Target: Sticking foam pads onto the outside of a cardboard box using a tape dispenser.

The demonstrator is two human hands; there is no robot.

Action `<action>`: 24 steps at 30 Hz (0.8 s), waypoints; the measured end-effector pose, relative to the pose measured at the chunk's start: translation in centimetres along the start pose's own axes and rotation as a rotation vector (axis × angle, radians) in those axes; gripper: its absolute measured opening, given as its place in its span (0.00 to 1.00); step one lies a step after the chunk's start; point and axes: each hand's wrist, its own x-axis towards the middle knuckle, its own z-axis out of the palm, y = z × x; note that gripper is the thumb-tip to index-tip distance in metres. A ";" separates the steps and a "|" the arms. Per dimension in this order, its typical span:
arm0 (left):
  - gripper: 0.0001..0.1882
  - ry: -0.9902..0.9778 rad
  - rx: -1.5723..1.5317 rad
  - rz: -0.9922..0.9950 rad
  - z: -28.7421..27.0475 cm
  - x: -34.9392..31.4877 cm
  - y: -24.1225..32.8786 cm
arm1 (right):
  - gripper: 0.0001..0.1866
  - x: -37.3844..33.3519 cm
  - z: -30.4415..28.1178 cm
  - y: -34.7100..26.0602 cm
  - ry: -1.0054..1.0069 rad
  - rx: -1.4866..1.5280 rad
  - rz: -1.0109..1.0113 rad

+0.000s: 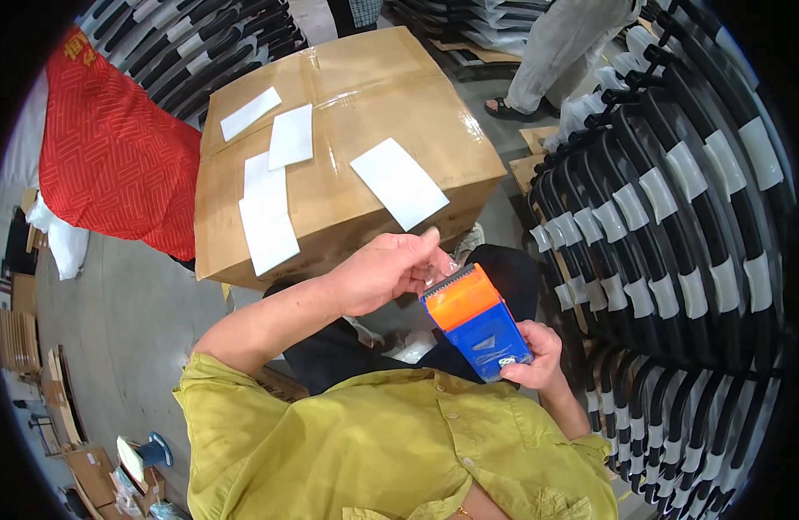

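My right hand [541, 357] grips a blue and orange tape dispenser [479, 322] by its lower blue end, over my lap. The orange end carries a dark toothed edge and points up and toward my left hand. My left hand [384, 270] has its fingers pinched together just beside that edge, on a bit of clear tape [436, 276]. Beyond my hands stands a large brown cardboard box [365, 102] with tape along its top. Several white paper sheets [399, 184] lie on it, some overlapping.
Tall stacks of black metal frames with white wrapping [659, 225] rise close on my right. A red patterned cloth [117, 147] hangs left of the box. A person's leg in grey trousers [560, 56] stands at the far right. Flat cardboard [91, 477] lies at lower left.
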 end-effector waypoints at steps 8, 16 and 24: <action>0.08 0.263 0.408 0.180 -0.7 1.6 0.0 | 0.19 1.1 -0.2 -1.2 -0.013 0.125 0.273; 0.10 0.663 0.801 0.545 -5.6 4.8 4.2 | 0.15 2.3 -2.5 -1.9 -0.032 0.147 0.513; 0.14 1.111 1.923 1.034 -11.3 8.9 3.4 | 0.17 8.4 -1.2 0.6 0.011 0.274 0.603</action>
